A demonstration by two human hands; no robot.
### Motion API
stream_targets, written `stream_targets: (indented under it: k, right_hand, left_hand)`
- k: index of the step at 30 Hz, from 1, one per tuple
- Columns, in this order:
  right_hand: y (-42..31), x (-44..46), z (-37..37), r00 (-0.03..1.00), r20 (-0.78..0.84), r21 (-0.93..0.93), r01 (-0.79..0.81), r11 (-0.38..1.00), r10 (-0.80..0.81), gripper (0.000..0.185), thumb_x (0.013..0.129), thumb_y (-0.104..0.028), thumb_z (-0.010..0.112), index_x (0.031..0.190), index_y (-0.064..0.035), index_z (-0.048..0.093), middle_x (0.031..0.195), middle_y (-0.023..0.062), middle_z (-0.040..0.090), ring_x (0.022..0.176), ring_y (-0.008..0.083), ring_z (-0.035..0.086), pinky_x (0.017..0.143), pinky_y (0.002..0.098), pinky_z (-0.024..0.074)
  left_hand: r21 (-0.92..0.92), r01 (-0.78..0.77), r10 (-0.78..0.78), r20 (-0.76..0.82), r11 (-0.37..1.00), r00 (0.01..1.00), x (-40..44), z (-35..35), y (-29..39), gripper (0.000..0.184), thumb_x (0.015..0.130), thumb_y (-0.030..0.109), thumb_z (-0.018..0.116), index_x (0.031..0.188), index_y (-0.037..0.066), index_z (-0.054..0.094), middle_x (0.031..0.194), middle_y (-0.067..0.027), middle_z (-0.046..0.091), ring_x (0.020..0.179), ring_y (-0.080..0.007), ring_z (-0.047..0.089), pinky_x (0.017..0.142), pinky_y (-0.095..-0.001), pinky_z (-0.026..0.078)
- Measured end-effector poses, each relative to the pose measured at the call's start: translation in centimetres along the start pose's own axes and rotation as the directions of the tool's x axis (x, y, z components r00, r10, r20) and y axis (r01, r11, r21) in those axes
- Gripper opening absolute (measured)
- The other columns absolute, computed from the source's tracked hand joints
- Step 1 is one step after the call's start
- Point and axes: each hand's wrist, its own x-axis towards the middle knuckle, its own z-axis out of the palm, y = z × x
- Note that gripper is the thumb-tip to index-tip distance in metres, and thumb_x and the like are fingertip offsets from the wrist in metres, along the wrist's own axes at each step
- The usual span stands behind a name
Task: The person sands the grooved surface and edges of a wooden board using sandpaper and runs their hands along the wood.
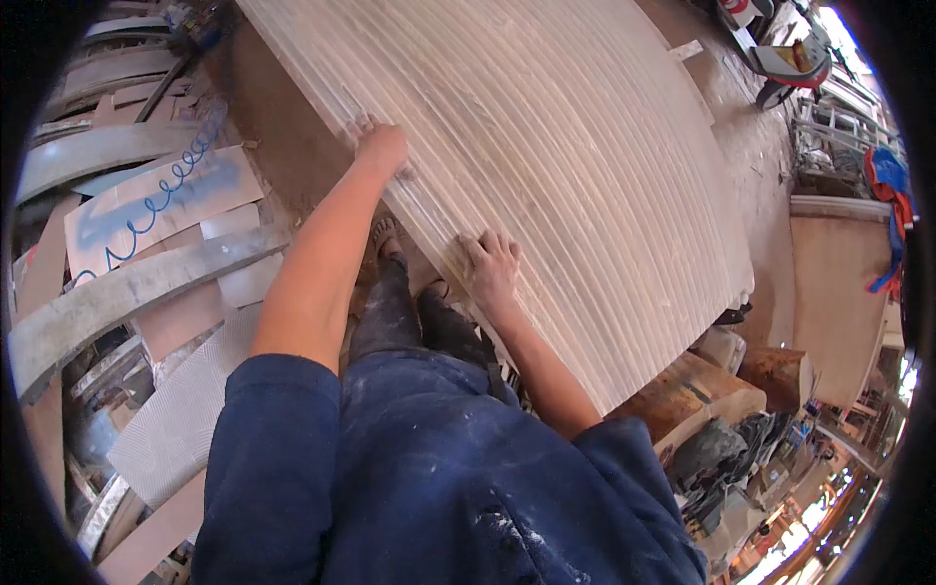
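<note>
A large pale panel with long parallel ridges and grooves (585, 166) fills the upper middle of the view. Close to its left edge, my left hand (380, 144) rests on the ridged surface with its fingers curled down; whatever is under them, if anything, is hidden. Lower along that same edge lies my right hand (494, 265), fingers bent and a little apart, touching the panel with no object visible in it. White dust marks the skin of both hands.
Curved boards (146, 283) and a blue-marked sheet (161, 205) lie piled at left. Wooden blocks (697, 390) and dark cloth (726, 453) sit at lower right. A brown board (834, 292) stands at right, below a red and blue cloth (887, 180). A wheeled vehicle (795, 63) is at upper right.
</note>
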Motion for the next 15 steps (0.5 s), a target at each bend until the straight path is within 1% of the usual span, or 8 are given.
stream_targets:
  k: [1, 2, 5, 8, 10, 12, 13, 15]
  right_hand:
    - [0.6, -1.3, -0.5, 1.000, -0.021, -0.014, 0.017, 1.000, -0.017, 0.030, 0.081, -0.026, 0.070, 0.110, -0.0178, 0.073, 0.090, 0.0069, 0.056, 0.096, 0.0262, 0.056, 0.086, 0.0426, 0.0391]
    - [1.4, -3.4, -1.7, 1.000, 0.003, -0.022, 0.002, 1.000, -0.002, 0.030, 0.081, -0.028, 0.071, 0.110, -0.0180, 0.073, 0.089, 0.0064, 0.056, 0.094, 0.0260, 0.056, 0.085, 0.0428, 0.0391]
    - [4.5, -11.6, -4.1, 0.996, 0.069, -0.009, -0.047, 0.999, 0.048, 0.029, 0.082, -0.029, 0.073, 0.109, -0.0185, 0.074, 0.085, 0.0048, 0.057, 0.089, 0.0258, 0.057, 0.083, 0.0429, 0.0393]
    - [5.1, -12.5, -3.8, 0.999, 0.030, -0.002, -0.033, 0.999, 0.033, 0.028, 0.084, -0.029, 0.073, 0.109, -0.0169, 0.074, 0.084, 0.0051, 0.057, 0.086, 0.0257, 0.057, 0.082, 0.0425, 0.0394]
    - [3.0, -7.4, -1.6, 0.999, -0.046, 0.027, -0.015, 1.000, 0.017, 0.028, 0.083, -0.026, 0.072, 0.109, -0.0164, 0.073, 0.086, 0.0068, 0.057, 0.087, 0.0270, 0.057, 0.082, 0.0429, 0.0395]
    - [1.2, -1.9, 0.6, 1.000, 0.022, 0.039, -0.007, 0.999, 0.006, 0.033, 0.083, -0.026, 0.069, 0.115, -0.0172, 0.070, 0.097, 0.0089, 0.058, 0.101, 0.0292, 0.058, 0.087, 0.0449, 0.0403]
    - [0.6, -0.2, 0.8, 1.000, 0.024, 0.042, -0.008, 0.999, 0.007, 0.033, 0.083, -0.026, 0.069, 0.115, -0.0172, 0.070, 0.097, 0.0089, 0.058, 0.101, 0.0292, 0.058, 0.087, 0.0449, 0.0403]
    - [-0.3, 1.7, 0.9, 1.000, -0.024, 0.019, 0.015, 1.000, -0.015, 0.029, 0.082, -0.021, 0.069, 0.110, -0.0181, 0.073, 0.089, 0.0087, 0.057, 0.091, 0.0304, 0.058, 0.086, 0.0442, 0.0400]
  left_hand:
    - [-0.054, -0.013, 0.011, -0.033, 0.998, 0.999, -0.5, 0.1, -0.1, 0.099, 0.064, 0.054, 0.089, 0.141, 0.004, 0.054, 0.160, -0.0332, 0.019, 0.152, -0.0472, 0.009, 0.120, -0.0633, 0.009]
    - [-0.113, -0.021, 0.014, -0.068, 0.993, 0.998, -0.9, -0.1, -0.3, 0.093, 0.064, 0.050, 0.090, 0.138, 0.004, 0.058, 0.160, -0.0321, 0.022, 0.152, -0.0473, 0.008, 0.120, -0.0636, 0.010]
    - [-0.130, -0.028, 0.012, -0.123, 0.991, 0.992, -0.4, 1.2, -0.9, 0.093, 0.067, 0.051, 0.088, 0.140, 0.004, 0.056, 0.161, -0.0315, 0.018, 0.153, -0.0454, 0.006, 0.121, -0.0623, 0.008]
    - [-0.133, -0.032, 0.019, -0.095, 0.991, 0.995, -0.6, 0.9, -1.1, 0.096, 0.068, 0.054, 0.087, 0.142, 0.004, 0.053, 0.163, -0.0305, 0.013, 0.153, -0.0439, 0.006, 0.122, -0.0615, 0.006]
    - [-0.125, -0.031, 0.019, -0.095, 0.992, 0.995, -0.6, 0.7, -1.1, 0.097, 0.068, 0.055, 0.086, 0.143, 0.003, 0.052, 0.163, -0.0300, 0.013, 0.153, -0.0434, 0.005, 0.122, -0.0616, 0.006]
    - [-0.120, -0.026, 0.014, -0.093, 0.992, 0.996, -0.7, 0.9, -1.0, 0.098, 0.069, 0.056, 0.085, 0.143, 0.002, 0.051, 0.163, -0.0295, 0.013, 0.153, -0.0430, 0.005, 0.122, -0.0617, 0.005]
    - [-0.123, -0.035, 0.024, -0.094, 0.992, 0.995, -0.8, 1.0, -1.1, 0.100, 0.069, 0.057, 0.084, 0.145, 0.002, 0.049, 0.163, -0.0292, 0.012, 0.153, -0.0431, 0.006, 0.122, -0.0621, 0.006]
    - [-0.118, -0.051, 0.039, -0.097, 0.992, 0.994, -0.6, 1.7, -1.3, 0.102, 0.070, 0.059, 0.083, 0.146, 0.001, 0.047, 0.164, -0.0288, 0.011, 0.153, -0.0432, 0.006, 0.121, -0.0624, 0.006]
